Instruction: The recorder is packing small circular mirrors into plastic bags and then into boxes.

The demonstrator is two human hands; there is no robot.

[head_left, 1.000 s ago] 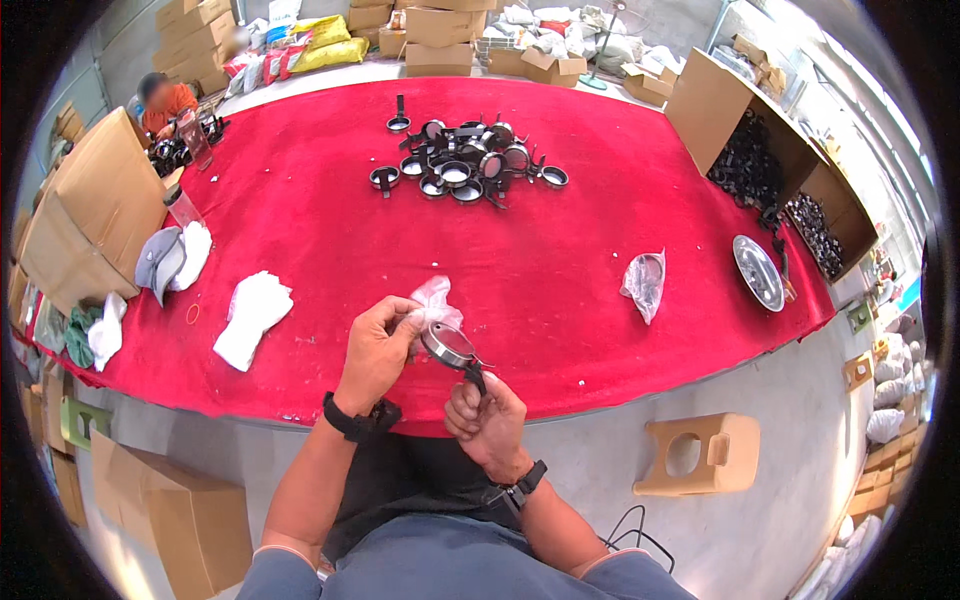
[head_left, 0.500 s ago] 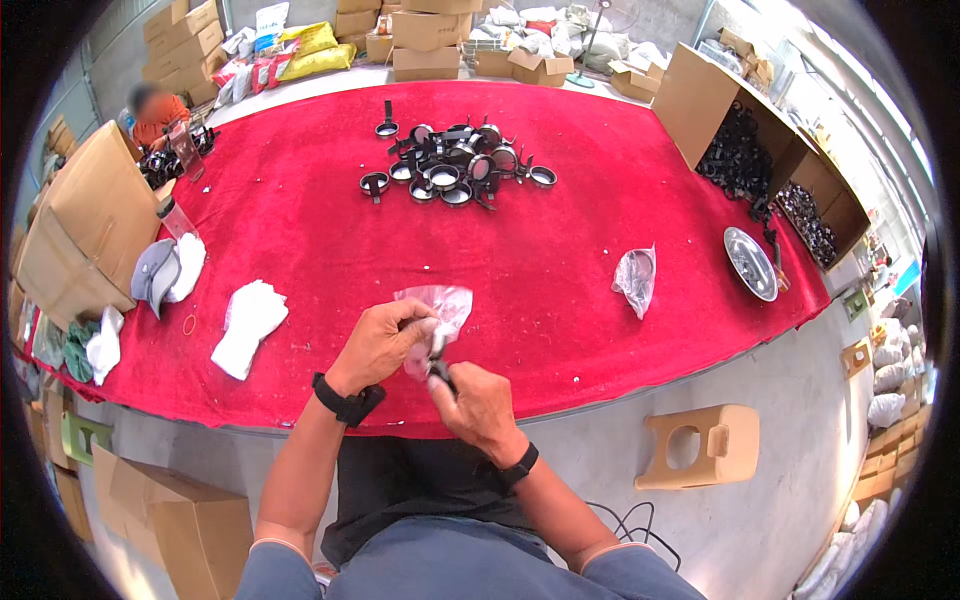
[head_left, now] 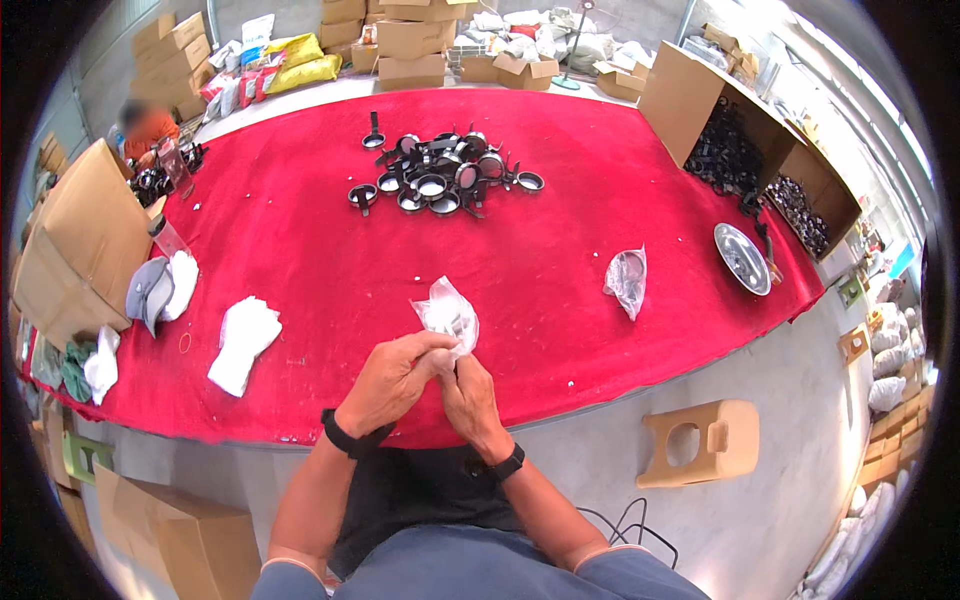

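Observation:
My left hand (head_left: 392,378) and my right hand (head_left: 470,400) meet over the near edge of the red table (head_left: 330,250). Both grip a small clear plastic bag (head_left: 447,314) with a dark round item inside it, held upright above my fingers. A pile of black round handled parts (head_left: 440,175) lies at the middle back of the table. A second filled plastic bag (head_left: 627,280) lies on the cloth to the right.
A white glove (head_left: 240,342) and a grey cap (head_left: 150,290) lie at left by cardboard boxes (head_left: 75,250). An open box of black parts (head_left: 740,140) and a metal dish (head_left: 742,258) stand at right. A tan stool (head_left: 700,440) is on the floor. A person in orange (head_left: 145,125) sits far left.
The dark round part, bare in my hands a second ago, now sits inside the plastic bag. The bag has been raised upright above my fingers.

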